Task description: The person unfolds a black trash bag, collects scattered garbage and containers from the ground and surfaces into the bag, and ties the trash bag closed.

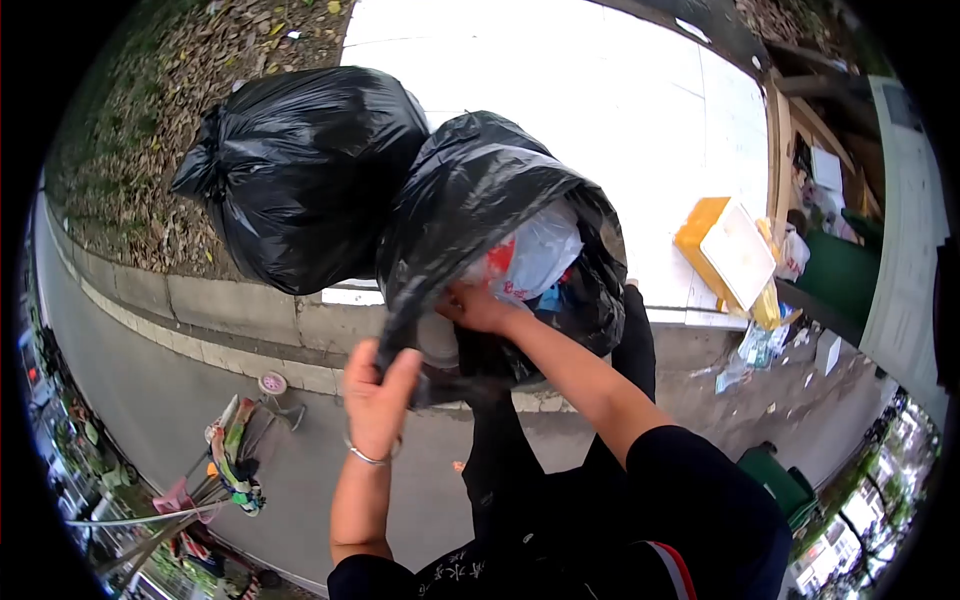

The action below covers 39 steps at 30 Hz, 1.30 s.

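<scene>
Head cam, looking down at both hands. Got an open black bag (470, 200) right at ctr of frame, w/ its mouth tipped toward the lower right. Can see a crumpled whitish plastic bag (545, 250) inside, w/ some red on it.

Right hand (478, 308) in at the bag's mouth, just left of the whitish plastic, fingers mostly out of sight. Can't tell how far closed or w/ what in the grip, tbh.

Left hand (378, 395) up against the left edge of the same mouth, lower ctr-left of frame, w/ thumb and fingers a bit apart. Touching the blurry rim, but can't tell if actually clamped on it. Also got a bracelet (372, 456) on that wrist.

Upper left of ctr: a tied black bag (310, 170), fat & full, right up against the open one, w/ leaf-covered ground (140, 190) behind. White pavement (580, 70) along the top.

Over on the right: a yellow-and-white box (704, 240), tilted, near a green bin (838, 275) and loose litter. Another dark green container (775, 482) at lower right. Bunch of multicolored cloth (236, 455) plus a small pink wheel (271, 383) at lower left.
</scene>
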Motion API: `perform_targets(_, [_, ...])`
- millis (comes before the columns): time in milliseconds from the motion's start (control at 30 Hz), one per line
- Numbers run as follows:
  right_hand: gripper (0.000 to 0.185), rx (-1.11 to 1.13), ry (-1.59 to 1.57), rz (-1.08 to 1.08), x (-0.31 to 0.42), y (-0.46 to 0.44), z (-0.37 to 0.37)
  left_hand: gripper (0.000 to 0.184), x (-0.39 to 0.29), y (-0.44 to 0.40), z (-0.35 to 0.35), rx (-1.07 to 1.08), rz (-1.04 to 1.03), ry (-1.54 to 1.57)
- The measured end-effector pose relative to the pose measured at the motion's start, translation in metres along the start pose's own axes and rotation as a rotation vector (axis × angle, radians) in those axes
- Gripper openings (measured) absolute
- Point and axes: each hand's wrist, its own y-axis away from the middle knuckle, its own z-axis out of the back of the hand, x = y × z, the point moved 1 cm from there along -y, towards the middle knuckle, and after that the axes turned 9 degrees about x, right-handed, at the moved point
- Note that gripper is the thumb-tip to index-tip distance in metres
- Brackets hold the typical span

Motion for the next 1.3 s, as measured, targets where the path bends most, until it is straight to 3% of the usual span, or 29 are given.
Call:
perform_targets(100, [0.036,-0.126,0.116,0.104,0.018,0.064,0.03,0.011,0.0,-0.012,0.003,-0.14,-0.146,-0.017])
perform_targets(200, [0.052,-0.575,-0.103,-0.099,-0.019,0.135,0.059,0.009,0.008,-0.012,0.001,-0.166,-0.204,-0.014])
perform_targets(267, [0.072,-0.941,0.353,0.003,-0.046,0.176,0.091,0.011,0.013,-0.011,-0.003,-0.159,-0.238,-0.015])
perform_targets(333, [0.089,-0.946,0.424,-0.344,-0.079,0.199,0.098,0.022,0.022,-0.012,-0.001,-0.276,-0.288,-0.23])
perform_targets(367, [0.097,-0.884,0.489,-0.324,-0.099,0.204,0.098,0.04,0.022,0.001,-0.006,-0.332,-0.177,-0.209])
perform_targets(400, [0.094,-0.781,0.437,-0.413,-0.109,0.204,0.106,0.052,0.033,0.0,-0.005,-0.347,-0.167,-0.156])
perform_targets(433, [0.087,-0.626,0.293,-0.537,-0.118,0.199,0.117,0.057,0.042,0.006,-0.007,-0.465,-0.17,-0.316])
perform_targets(467, [0.077,-0.577,0.436,-0.58,-0.137,0.193,0.119,0.058,0.048,0.015,-0.015,-0.46,-0.119,-0.354])
perform_targets(533, [0.031,-0.557,0.463,-0.486,-0.186,0.186,0.112,0.056,0.075,0.021,-0.018,-0.465,-0.11,-0.245])
perform_targets(567, [0.022,-0.605,0.358,-0.476,-0.191,0.188,0.113,0.057,0.094,0.02,-0.013,-0.467,-0.038,-0.154])
perform_targets(633, [0.028,-0.933,0.133,-0.197,-0.181,0.197,0.126,0.056,0.15,0.022,0.017,-0.353,0.216,-0.21])
perform_targets(667, [0.031,-1.154,0.025,0.006,-0.177,0.203,0.131,0.057,0.2,0.019,0.067,-0.112,0.378,-0.39])
perform_targets(700, [0.032,-1.254,-0.185,-0.023,-0.174,0.209,0.141,0.056,0.212,0.013,0.059,0.01,0.226,-0.541])
perform_targets(733, [0.024,-1.14,-0.713,-0.305,-0.15,0.227,0.161,0.055,0.216,0.007,0.049,0.13,0.069,-0.686])
perform_targets(800, [0.021,-1.342,-0.979,-0.029,-0.147,0.233,0.182,0.041,0.184,-0.031,0.017,0.101,0.328,-0.628])
perform_targets(833, [0.024,-1.342,-0.976,-0.07,-0.163,0.23,0.176,0.032,0.163,-0.05,-0.005,0.06,0.228,-0.649])
perform_targets(867, [0.024,-1.349,-0.97,-0.067,-0.173,0.227,0.17,0.041,0.141,-0.068,-0.026,0.072,0.28,-0.711])
perform_targets(900, [0.025,-1.428,-1.03,-0.049,-0.179,0.222,0.162,0.047,0.144,-0.092,-0.029,-0.056,0.098,-0.737])
perform_targets(933, [0.026,-1.507,-1.089,-0.029,-0.18,0.221,0.155,0.051,0.123,-0.115,-0.047,-0.126,0.104,-0.74])
perform_targets(967, [0.029,-1.448,-0.988,-0.134,-0.178,0.223,0.149,0.045,0.112,-0.131,-0.059,-0.125,-0.271,-0.737])
perform_targets(1033, [0.031,-1.345,-0.826,-0.236,-0.166,0.235,0.13,0.021,0.105,-0.153,-0.07,-0.186,-0.522,-0.901])
perform_targets(1100, [0.034,-1.193,-0.637,-0.419,-0.132,0.251,0.122,0.019,0.105,-0.161,-0.069,-0.128,-0.708,-0.828])
perform_targets(1133, [0.035,-1.157,-0.592,-0.504,-0.109,0.265,0.125,0.019,0.126,-0.156,-0.067,-0.06,-0.37,-0.556])
perform_targets(1200, [0.034,-1.1,-0.841,-0.522,-0.107,0.28,0.112,0.019,0.091,-0.114,-0.101,0.046,-0.536,-0.607])
perform_targets(1233, [0.034,-1.152,-0.808,-0.48,-0.092,0.279,0.114,0.02,0.073,-0.093,-0.119,0.101,-0.619,-0.627])
perform_targets(1267, [0.033,-1.222,-0.776,-0.439,-0.081,0.28,0.12,0.023,0.066,-0.082,-0.121,0.323,-0.578,-0.452])
perform_targets(1300, [0.034,-1.138,-0.799,-0.4,-0.083,0.279,0.129,0.024,0.06,-0.071,-0.125,0.28,-0.342,-0.192])
